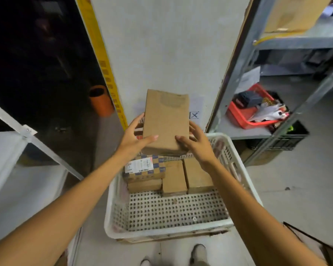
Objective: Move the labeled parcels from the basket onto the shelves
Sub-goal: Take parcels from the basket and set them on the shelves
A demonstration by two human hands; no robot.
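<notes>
Above the white basket (pixel 238 169), left hand (pixel 132 140) and right hand (pixel 195 144) grasp a plain cardboard box (pixel 166 120); the label (pixel 139 166) on a parcel below is unreadable.

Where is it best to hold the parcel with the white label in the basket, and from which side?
Take the labeled parcel by its two long side edges, coming from above. It lies flat on top of another box with its top face open, while a plain box crowds its right side.

basket (pixel 246 181): near half bare, boxes (pixel 173 177) fill far half | left shelf (pixel 12 169): top bare, slanted bar (pixel 46 150) crosses its front | right shelf (pixel 244 131): red tray (pixel 238 116) takes the middle, near strip bare
</notes>
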